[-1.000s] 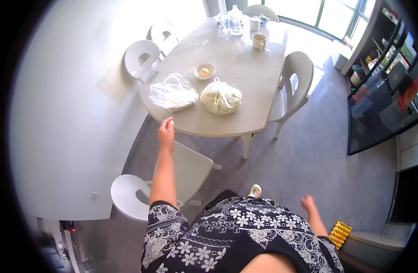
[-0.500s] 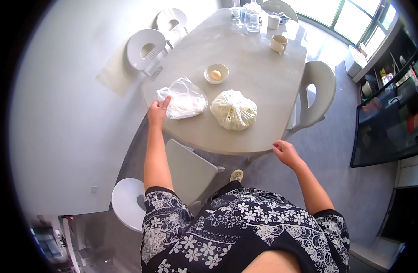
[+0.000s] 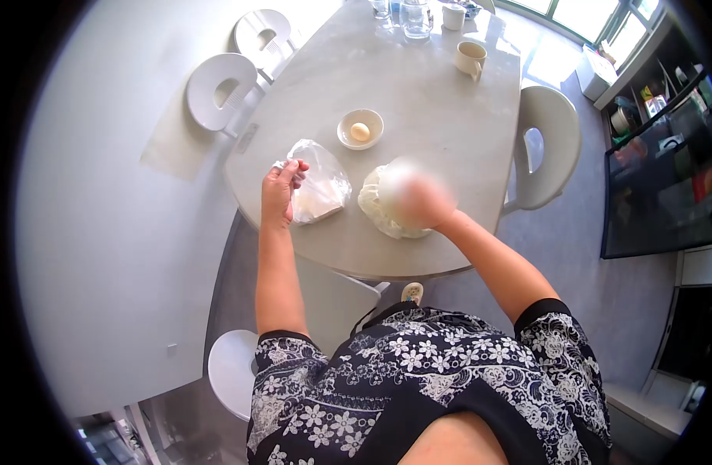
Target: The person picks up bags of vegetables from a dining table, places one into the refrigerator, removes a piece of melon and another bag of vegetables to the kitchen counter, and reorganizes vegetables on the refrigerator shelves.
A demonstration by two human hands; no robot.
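Observation:
My left hand (image 3: 281, 192) is closed on the gathered top of a thin clear plastic bag (image 3: 322, 177), pulling it up. Something pale and flat-sided shows in the bag's lower part, which rests on the table; its kind I cannot make out. My right hand (image 3: 427, 203) is over a full, pale plastic bag (image 3: 375, 203) near the table's front edge. A blur covers its fingers, so whether they grip this bag is hidden. Behind both bags stands a small white bowl (image 3: 345, 142) with an egg (image 3: 360, 132) in it.
On the grey table (image 3: 418, 93), a beige mug (image 3: 470, 58) stands toward the far right, with a glass jug (image 3: 416, 19) and a white cup (image 3: 453, 15) behind. Chairs flank it: one at the right (image 3: 553, 147), others at the left (image 3: 220, 93). A round white stool (image 3: 233, 372) is low left.
My right hand has moved from the table's front right edge onto the full bag. My left hand has drawn the thin bag's top upward, and the bag stands taller. The view has shifted slightly.

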